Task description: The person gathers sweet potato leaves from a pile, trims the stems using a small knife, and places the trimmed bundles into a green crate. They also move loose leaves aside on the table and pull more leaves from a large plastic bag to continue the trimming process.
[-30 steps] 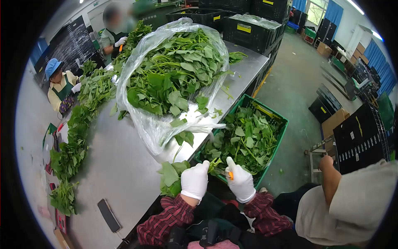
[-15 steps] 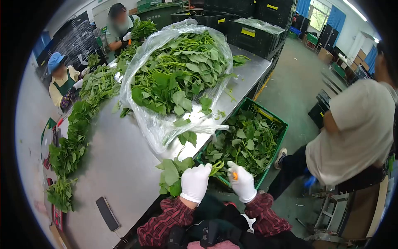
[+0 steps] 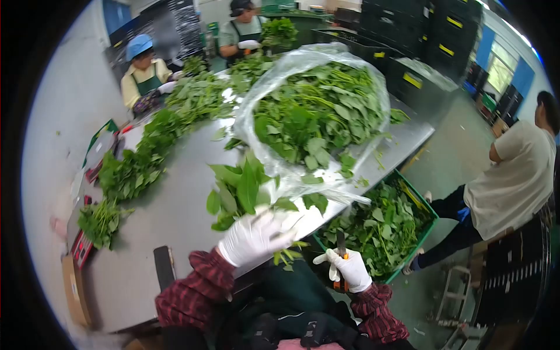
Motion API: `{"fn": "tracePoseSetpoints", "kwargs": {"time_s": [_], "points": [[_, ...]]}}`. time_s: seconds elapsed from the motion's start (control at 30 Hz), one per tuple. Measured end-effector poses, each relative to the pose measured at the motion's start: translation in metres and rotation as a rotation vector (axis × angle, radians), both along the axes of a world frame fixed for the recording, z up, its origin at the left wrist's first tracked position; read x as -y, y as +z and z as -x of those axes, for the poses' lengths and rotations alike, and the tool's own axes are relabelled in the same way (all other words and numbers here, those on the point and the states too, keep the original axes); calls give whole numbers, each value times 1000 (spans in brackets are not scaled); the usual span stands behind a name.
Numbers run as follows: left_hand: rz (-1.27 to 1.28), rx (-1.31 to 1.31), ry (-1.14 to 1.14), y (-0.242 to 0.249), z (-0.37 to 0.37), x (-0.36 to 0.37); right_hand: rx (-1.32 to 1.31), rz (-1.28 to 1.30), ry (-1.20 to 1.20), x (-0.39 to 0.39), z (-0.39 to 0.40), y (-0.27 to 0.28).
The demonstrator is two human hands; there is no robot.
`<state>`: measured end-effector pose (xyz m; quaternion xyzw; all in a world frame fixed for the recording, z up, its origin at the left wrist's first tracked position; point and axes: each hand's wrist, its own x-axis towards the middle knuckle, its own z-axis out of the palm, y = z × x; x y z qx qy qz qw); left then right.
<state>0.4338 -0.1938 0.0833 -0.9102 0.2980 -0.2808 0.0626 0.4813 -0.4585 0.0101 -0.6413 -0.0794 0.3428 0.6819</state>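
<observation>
My left hand (image 3: 254,236), in a white glove, is closed around a bunch of leafy greens (image 3: 242,186) above the table's front edge; the stems poke out below it. My right hand (image 3: 350,271), gloved too, grips a small knife (image 3: 341,245) with an orange and black handle, its blade pointing up. Just behind the right hand stands a green crate (image 3: 429,224) filled with leafy greens. Beyond my left hand, a clear plastic bag (image 3: 248,116) lies open on the metal table, heaped with greens.
A row of greens (image 3: 140,157) runs along the far left of the metal table (image 3: 186,192). A dark flat object (image 3: 164,268) lies near its front edge. Two people (image 3: 143,79) work across the table; another person (image 3: 513,157) stands right. Black crates (image 3: 402,35) are stacked behind.
The view has swung left, shifting the scene rightward. My left hand has moved away from my right with the bunch, and the knife blade now shows upright in my right hand.
</observation>
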Motion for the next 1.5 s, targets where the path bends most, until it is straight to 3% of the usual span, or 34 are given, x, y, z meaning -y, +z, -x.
{"fn": "tracePoseSetpoints", "kwargs": {"time_s": [0.1,0.17,0.3,0.37,0.5,0.6,0.67,0.77,0.8,0.87,0.93,0.97,1.03,1.07,1.1,1.17,1.2,1.27,1.3,1.37,1.4,1.43,1.5], "points": [[-140,-282,198,-16,18,-58,9,93,14,-15,4,-6],[-106,-335,227,-39,48,-82,21,71,21,-21,4,-14],[183,-325,418,-58,112,-79,13,33,41,-51,9,-4],[390,-16,902,-65,143,-74,-39,11,119,-72,17,6],[664,-58,1598,-107,214,-101,-13,70,337,-116,37,7],[683,-116,1655,-117,238,-111,46,145,527,-158,53,1],[830,-27,1495,-128,249,-121,39,162,613,-192,69,3],[796,65,1472,-133,262,-132,46,168,739,-253,88,-4],[666,55,1542,-127,268,-138,182,118,729,-276,98,-19],[705,111,1600,-132,288,-160,313,71,714,-310,112,-32],[716,186,1645,-140,313,-186,1404,41,173,-337,112,-31],[768,196,1689,-132,319,-195,1408,40,171,-337,107,-15],[707,183,1814,-114,321,-199,1193,267,324,-320,89,11],[717,188,1821,-109,319,-196,1184,335,293,-312,77,11],[695,236,1707,-104,314,-191,1175,401,260,-303,63,11],[661,269,1446,-104,293,-171,1249,726,422,-290,36,-2],[651,255,1298,-104,274,-151,1249,728,428,-285,25,-13],[710,154,1012,-97,223,-105,1390,783,852,-279,8,-38],[713,13,913,-97,202,-88,1398,782,860,-276,1,-47],[605,-141,1049,-109,181,-67,1359,646,714,-271,-8,-55],[584,-130,1116,-130,182,-72,898,504,499,-267,-7,-56],[560,-120,1178,-150,187,-83,906,504,505,-264,-8,-43],[574,-89,1235,-168,207,-108,34,202,352,-248,-7,0]]}}
